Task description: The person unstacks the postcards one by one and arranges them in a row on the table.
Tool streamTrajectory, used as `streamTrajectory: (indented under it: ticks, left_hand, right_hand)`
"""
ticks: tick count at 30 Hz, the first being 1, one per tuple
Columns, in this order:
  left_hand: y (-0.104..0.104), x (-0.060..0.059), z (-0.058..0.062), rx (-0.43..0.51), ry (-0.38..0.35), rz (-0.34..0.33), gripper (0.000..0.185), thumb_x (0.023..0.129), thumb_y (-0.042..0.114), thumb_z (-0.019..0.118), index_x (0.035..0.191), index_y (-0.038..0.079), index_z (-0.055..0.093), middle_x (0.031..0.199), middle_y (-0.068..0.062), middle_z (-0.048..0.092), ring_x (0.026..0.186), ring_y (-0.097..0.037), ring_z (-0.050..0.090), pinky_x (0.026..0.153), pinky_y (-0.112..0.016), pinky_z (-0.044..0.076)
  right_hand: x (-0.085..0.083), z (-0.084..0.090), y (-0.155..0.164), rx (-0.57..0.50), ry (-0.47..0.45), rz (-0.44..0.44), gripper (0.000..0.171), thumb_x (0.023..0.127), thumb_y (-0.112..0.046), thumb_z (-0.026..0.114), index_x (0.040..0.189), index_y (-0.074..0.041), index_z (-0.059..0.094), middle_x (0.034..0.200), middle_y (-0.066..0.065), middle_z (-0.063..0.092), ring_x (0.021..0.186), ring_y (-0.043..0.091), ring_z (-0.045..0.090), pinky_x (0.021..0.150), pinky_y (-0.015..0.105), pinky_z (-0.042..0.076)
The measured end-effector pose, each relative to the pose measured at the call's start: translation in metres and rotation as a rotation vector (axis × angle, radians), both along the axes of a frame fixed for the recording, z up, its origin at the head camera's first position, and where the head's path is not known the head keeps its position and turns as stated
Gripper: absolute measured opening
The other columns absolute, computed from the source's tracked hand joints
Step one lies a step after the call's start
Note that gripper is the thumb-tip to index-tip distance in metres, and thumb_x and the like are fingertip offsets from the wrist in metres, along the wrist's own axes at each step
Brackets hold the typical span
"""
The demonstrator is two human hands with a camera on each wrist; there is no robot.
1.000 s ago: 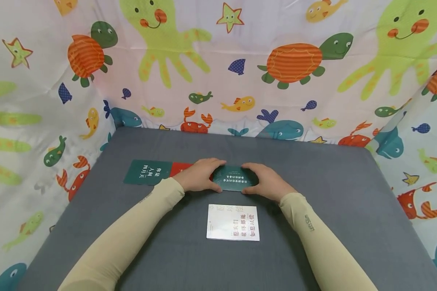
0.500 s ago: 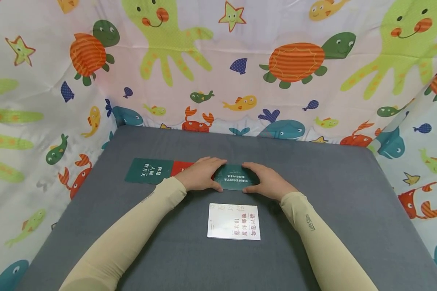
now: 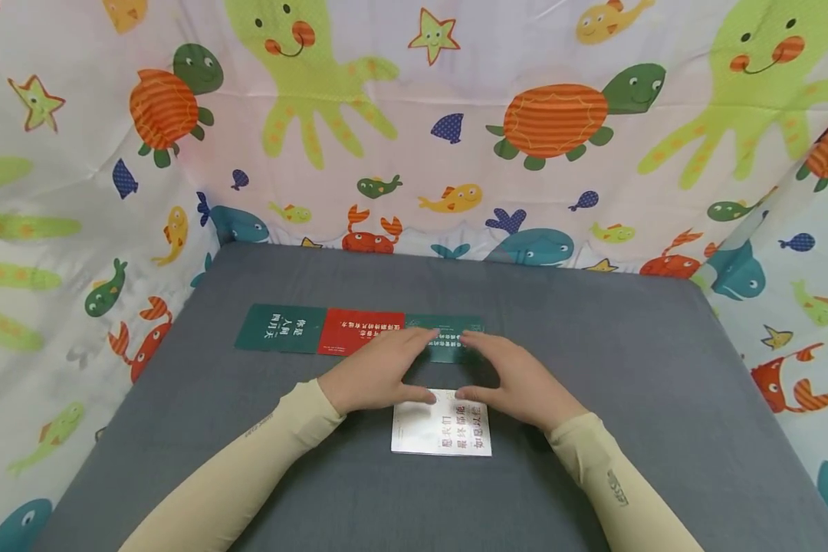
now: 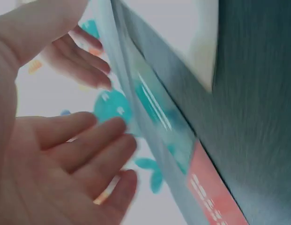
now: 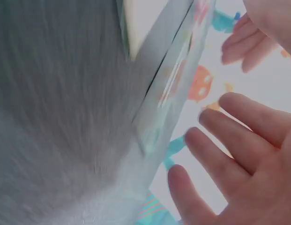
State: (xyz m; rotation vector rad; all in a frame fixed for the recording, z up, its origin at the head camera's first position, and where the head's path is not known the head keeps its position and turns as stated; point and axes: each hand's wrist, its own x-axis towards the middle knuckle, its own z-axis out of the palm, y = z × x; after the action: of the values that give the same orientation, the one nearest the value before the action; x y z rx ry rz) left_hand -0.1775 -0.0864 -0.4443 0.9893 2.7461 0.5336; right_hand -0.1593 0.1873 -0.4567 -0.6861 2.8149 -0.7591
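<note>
Both hands hover with fingers spread and nothing held. My left hand (image 3: 381,374) is over the upper left of a white card (image 3: 431,435) printed with red characters. Facing it, my right hand (image 3: 524,383) is over that card's upper right. Their fingertips partly hide the right-hand dark green card (image 3: 448,354) behind. A red card (image 3: 352,328) and another dark green card (image 3: 283,328) continue leftward, edge to edge in one row. Parted, straight fingers (image 4: 98,159) appear in the left wrist view, away from the cards. Likewise, the right wrist view shows loose fingers (image 5: 220,154).
A grey cloth-covered table (image 3: 635,368) lies under everything. Around its back and sides hangs a white curtain (image 3: 414,100) printed with sea animals. The row of cards lies well in front of the table's back edge.
Both hands have let go of the right-hand green card and come toward the person, over the white card. The red card, mostly covered before, is now largely visible.
</note>
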Motion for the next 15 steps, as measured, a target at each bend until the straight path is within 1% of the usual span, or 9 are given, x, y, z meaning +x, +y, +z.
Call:
streamTrajectory:
  ticks: [2,4,7,10,15]
  left_hand:
    - [0.002,0.017,0.002,-0.045,0.029,-0.043,0.105,0.085,0.059,0.087,0.165,0.009,0.043,0.162,-0.007,0.055,0.147,-0.027,0.056,0.126,-0.048,0.044]
    - [0.002,0.031,0.002,-0.082,0.059,-0.069,0.105,0.084,0.06,0.088,0.163,0.007,0.045,0.159,-0.007,0.058,0.145,-0.026,0.057,0.125,-0.047,0.044]
    - [0.002,0.047,-0.001,-0.11,0.062,-0.069,0.106,0.082,0.061,0.09,0.161,0.006,0.047,0.157,-0.006,0.059,0.145,-0.025,0.058,0.125,-0.046,0.044]
    - [0.001,0.056,-0.005,-0.109,0.028,-0.049,0.107,0.081,0.06,0.091,0.162,0.007,0.046,0.157,-0.005,0.059,0.145,-0.025,0.057,0.125,-0.046,0.043]
    - [0.0,0.06,-0.008,-0.114,0.008,-0.036,0.109,0.078,0.055,0.095,0.162,0.005,0.045,0.159,-0.006,0.058,0.146,-0.026,0.056,0.125,-0.045,0.043]
  right_hand:
    - [0.015,0.001,-0.004,0.013,0.026,0.037,0.09,0.086,-0.056,0.088,0.16,-0.018,0.053,0.161,0.006,0.058,0.149,0.032,0.056,0.121,0.058,0.047]
    - [0.027,0.001,-0.009,0.026,0.042,0.067,0.089,0.085,-0.054,0.09,0.158,-0.017,0.056,0.157,0.005,0.062,0.145,0.03,0.059,0.119,0.056,0.049]
    - [0.04,-0.002,-0.015,0.055,0.066,0.096,0.088,0.081,-0.053,0.093,0.154,-0.016,0.06,0.152,0.004,0.065,0.14,0.029,0.063,0.115,0.054,0.053]
    - [0.046,-0.006,-0.02,0.083,0.092,0.12,0.09,0.078,-0.053,0.096,0.152,-0.016,0.061,0.149,0.004,0.066,0.136,0.029,0.064,0.113,0.053,0.054]
    - [0.051,-0.008,-0.025,0.103,0.094,0.14,0.092,0.075,-0.051,0.098,0.151,-0.015,0.062,0.149,0.006,0.066,0.137,0.03,0.064,0.113,0.056,0.053]
